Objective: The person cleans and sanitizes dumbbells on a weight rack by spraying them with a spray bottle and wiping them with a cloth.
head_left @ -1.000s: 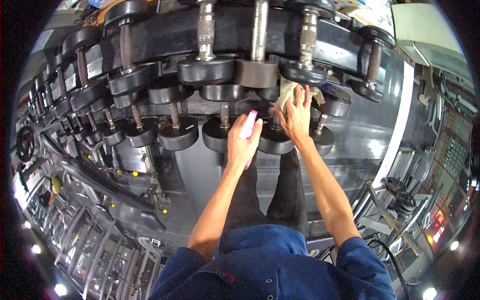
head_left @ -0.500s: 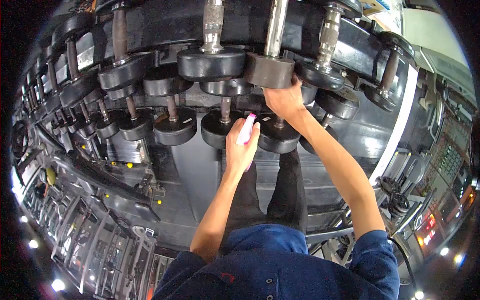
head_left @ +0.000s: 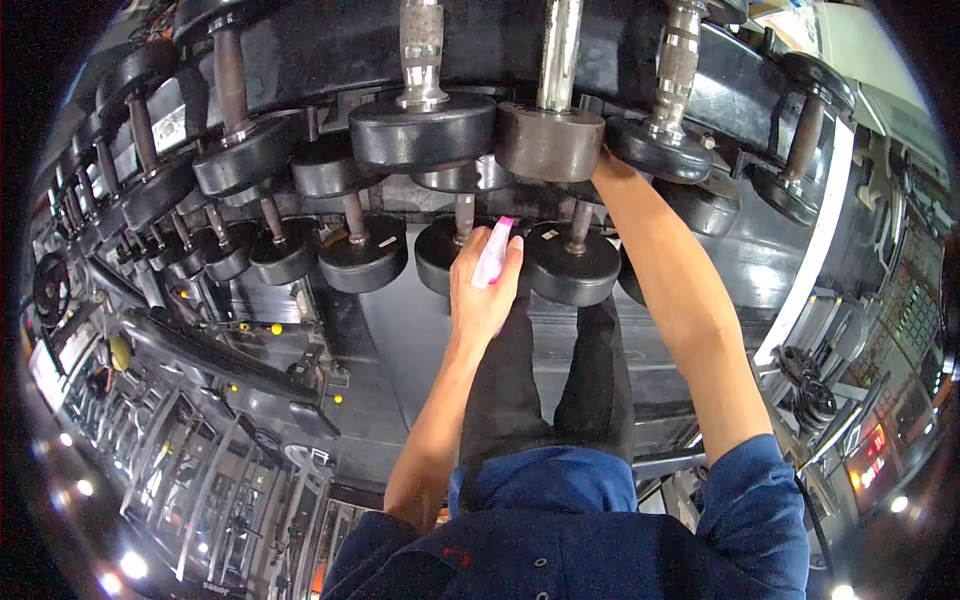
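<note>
My left hand point(head_left: 483, 290) is closed around a white-and-pink spray bottle point(head_left: 492, 255), seen from above with its pink tip pointing away from me. It is in front of a black round-headed dumbbell point(head_left: 437, 262) on the lower rack. My right forearm point(head_left: 680, 270) reaches under the upper row, between a brownish-headed dumbbell point(head_left: 550, 145) with a chrome handle and a black dumbbell point(head_left: 660, 152) to its right. The right hand itself is hidden behind the brownish head, so its fingers do not show. Below it, another black dumbbell point(head_left: 573, 268) lies on the lower row.
Two rows of dumbbells extend leftward, including one upper black dumbbell point(head_left: 422, 135) beside the brownish one. A white rack edge point(head_left: 815, 245) runs down the right side. Weight plates point(head_left: 805, 385) and gym frames stand farther back. My legs point(head_left: 505, 380) are close under the lower row.
My right hand has gone deeper under the upper row, out of sight behind the brownish dumbbell head. My left hand still grips the spray bottle. The view has shifted slightly.
</note>
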The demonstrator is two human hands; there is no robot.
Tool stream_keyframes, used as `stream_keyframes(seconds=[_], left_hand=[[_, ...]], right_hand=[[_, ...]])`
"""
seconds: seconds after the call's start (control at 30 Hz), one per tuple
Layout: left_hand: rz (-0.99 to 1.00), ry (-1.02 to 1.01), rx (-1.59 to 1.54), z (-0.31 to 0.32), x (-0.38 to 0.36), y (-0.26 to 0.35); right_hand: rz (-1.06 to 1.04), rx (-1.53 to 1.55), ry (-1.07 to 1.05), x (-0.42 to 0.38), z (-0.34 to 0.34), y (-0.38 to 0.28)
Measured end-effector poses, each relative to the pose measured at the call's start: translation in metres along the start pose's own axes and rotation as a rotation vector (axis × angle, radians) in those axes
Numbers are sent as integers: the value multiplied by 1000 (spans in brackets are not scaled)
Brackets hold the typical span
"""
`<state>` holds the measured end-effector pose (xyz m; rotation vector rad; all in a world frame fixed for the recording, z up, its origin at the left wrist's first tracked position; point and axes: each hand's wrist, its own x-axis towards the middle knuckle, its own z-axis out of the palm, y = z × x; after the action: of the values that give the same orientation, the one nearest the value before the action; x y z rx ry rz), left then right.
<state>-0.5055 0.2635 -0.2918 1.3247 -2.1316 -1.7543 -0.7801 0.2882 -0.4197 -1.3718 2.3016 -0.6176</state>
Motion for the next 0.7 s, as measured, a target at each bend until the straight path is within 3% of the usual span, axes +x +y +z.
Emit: stream_keyframes(seconds=[0.17, 0.3, 0.37, 0.4, 0.5, 0.7], left_hand=[[-93, 4, -54, -15, -11, 22], [-114, 21, -85, -16, -23, 15], [-58, -6, -1, -14, -29, -6], [-29, -18, 40, -13, -32, -16], [8, -29, 35, -9, -39, -10], [84, -56, 21, -4, -40, -10]], right_hand=[[-49, -3, 9, -3, -2, -1], [-203, -75, 51, -33, -10, -19], [-179, -217, -2, -66, -25, -40], [-60, -348, -97, -80, -38, -58], [-183, -319, -29, -119, -79, -74], [98, -62, 278, -184, -56, -59]])
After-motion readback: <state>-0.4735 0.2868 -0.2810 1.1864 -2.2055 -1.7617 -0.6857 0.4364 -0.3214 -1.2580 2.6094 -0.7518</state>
